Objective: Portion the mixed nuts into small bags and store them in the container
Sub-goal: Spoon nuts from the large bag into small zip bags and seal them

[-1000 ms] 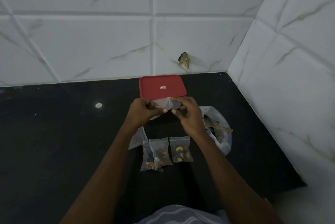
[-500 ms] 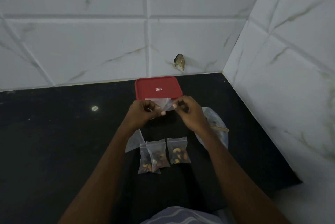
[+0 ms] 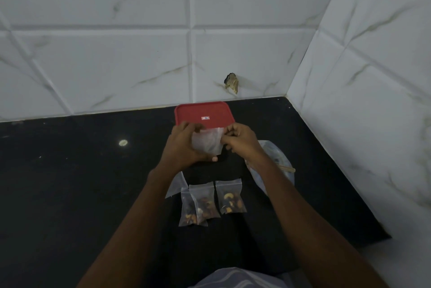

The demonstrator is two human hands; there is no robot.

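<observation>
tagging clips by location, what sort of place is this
Most likely a home kitchen corner: a black stone countertop meets white marble-look wall tiles, with a red-lidded food container and small bags of nuts on it.

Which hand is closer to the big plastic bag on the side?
The right hand. It is right beside the big plastic bag, pinching the edge of a small bag. The left hand grips that small bag's other side, farther from the big one.
</observation>
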